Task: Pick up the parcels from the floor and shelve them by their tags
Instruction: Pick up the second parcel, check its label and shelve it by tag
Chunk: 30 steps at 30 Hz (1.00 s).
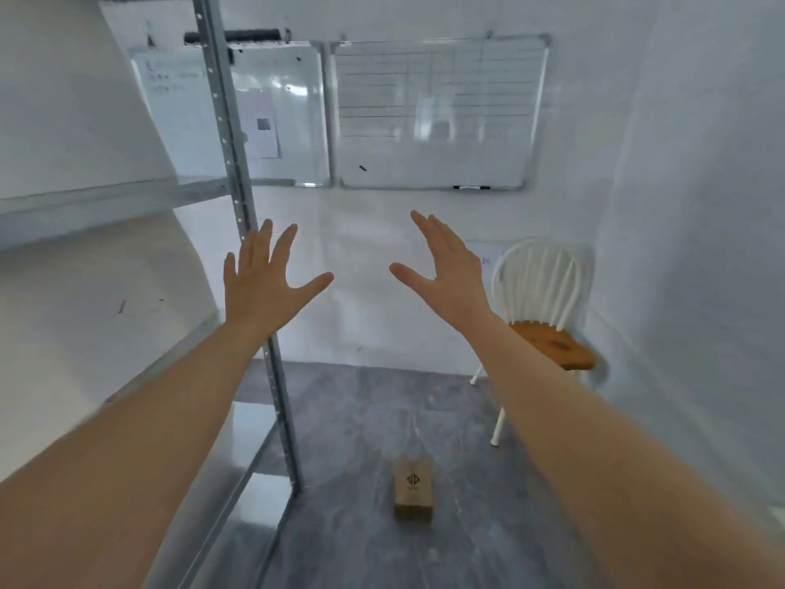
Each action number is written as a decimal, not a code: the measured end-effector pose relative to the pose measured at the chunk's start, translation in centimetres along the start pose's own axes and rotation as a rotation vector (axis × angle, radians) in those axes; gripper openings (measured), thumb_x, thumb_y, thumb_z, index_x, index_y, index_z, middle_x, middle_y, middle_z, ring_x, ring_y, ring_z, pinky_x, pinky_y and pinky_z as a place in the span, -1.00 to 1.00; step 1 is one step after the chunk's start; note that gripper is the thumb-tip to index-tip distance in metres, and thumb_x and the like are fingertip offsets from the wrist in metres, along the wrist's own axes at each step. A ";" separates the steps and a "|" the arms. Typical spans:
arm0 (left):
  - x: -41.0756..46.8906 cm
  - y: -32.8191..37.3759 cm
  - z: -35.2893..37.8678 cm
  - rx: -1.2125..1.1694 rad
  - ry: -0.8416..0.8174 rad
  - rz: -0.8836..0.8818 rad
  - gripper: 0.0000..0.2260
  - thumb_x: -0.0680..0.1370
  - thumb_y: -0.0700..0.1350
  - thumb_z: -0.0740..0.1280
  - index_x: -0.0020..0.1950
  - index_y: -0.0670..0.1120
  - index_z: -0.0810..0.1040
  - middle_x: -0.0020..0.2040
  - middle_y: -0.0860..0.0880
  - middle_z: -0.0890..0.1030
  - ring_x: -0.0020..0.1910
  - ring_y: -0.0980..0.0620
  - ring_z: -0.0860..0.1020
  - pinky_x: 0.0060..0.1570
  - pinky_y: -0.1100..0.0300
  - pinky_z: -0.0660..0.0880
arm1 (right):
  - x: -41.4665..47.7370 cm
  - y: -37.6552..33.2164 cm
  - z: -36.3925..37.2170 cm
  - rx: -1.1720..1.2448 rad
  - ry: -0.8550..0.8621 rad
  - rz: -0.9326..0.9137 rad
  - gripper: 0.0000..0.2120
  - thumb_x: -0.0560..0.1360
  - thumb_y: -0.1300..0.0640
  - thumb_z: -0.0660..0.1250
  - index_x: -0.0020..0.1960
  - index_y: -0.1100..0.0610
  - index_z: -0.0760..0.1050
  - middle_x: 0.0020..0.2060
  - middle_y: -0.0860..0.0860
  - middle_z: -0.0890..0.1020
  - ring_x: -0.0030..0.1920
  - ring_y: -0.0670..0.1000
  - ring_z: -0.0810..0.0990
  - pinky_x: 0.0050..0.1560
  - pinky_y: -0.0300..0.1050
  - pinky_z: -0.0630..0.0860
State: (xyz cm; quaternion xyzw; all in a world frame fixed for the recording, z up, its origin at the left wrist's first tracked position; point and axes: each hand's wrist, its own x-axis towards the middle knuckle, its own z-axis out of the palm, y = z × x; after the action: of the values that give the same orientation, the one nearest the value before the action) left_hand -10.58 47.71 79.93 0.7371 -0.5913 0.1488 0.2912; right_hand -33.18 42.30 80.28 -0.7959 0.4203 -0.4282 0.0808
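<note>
Grey stone-look floor (pixel 361 418) in a white room with 2 whiteboards (pixel 433 116) on the far wall. A metal shelf unit (pixel 238 197) stands left, a chair (pixel 548 316) right. Between them, 1 brown parcel (pixel 413 490) lies on open floor. Left hand (pixel 263 282) and right hand (pixel 446 269) are raised, fingers spread, holding nothing.

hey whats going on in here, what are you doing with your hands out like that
A person holds both arms out in front, the left hand and right hand open with fingers spread and holding nothing. One cardboard parcel lies on the grey floor ahead, untouched, beside the metal shelving unit at the left. No parcels show on the visible shelves, so the sorting appears not yet begun.
</note>
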 end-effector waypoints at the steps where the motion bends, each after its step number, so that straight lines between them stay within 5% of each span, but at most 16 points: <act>1: 1.4 0.3 2.0 -0.024 -0.018 0.017 -0.24 0.44 0.35 0.15 0.53 0.06 0.03 0.58 -0.06 -0.02 0.55 -0.08 -0.06 0.48 -0.14 -0.08 | 0.8 1.4 0.5 -0.021 0.005 0.024 -0.30 0.50 -0.22 0.25 0.54 -0.12 0.07 0.57 0.00 0.14 0.56 0.03 0.06 0.50 0.16 0.00; 18: 13.8 0.3 35.6 -0.138 -0.433 0.036 -0.22 0.42 0.37 0.16 0.53 0.11 -0.04 0.58 0.00 -0.09 0.55 -0.01 -0.12 0.48 -0.12 -0.11 | 8.0 27.7 15.1 -0.117 -0.142 0.447 -0.25 0.41 -0.31 0.16 0.54 -0.14 0.07 0.56 0.00 0.15 0.57 0.02 0.05 0.52 0.17 -0.01; 24: 11.4 -3.3 52.4 -0.132 -0.655 -0.081 -0.18 0.39 0.42 0.12 0.53 0.08 -0.04 0.58 -0.02 -0.10 0.55 -0.03 -0.10 0.48 -0.10 -0.05 | 6.0 41.0 27.0 -0.159 -0.313 0.531 -0.14 0.30 -0.45 0.03 0.53 -0.15 0.08 0.55 -0.03 0.19 0.56 0.02 0.10 0.50 0.16 0.04; 30: 6.3 -7.7 70.8 -0.118 -0.834 -0.117 -0.20 0.42 0.37 0.16 0.54 0.06 -0.04 0.58 -0.03 -0.10 0.55 -0.03 -0.10 0.49 -0.05 -0.07 | -1.9 53.9 41.2 -0.149 -0.428 0.692 -0.22 0.37 -0.35 0.14 0.53 -0.16 0.08 0.55 -0.08 0.18 0.56 -0.04 0.08 0.48 0.11 0.03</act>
State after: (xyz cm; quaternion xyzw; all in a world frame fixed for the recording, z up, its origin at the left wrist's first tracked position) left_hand -10.45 0.89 25.87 0.7486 -0.6232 -0.2131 0.0765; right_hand -35.14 -0.01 27.25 -0.6826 0.6665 -0.1689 0.2478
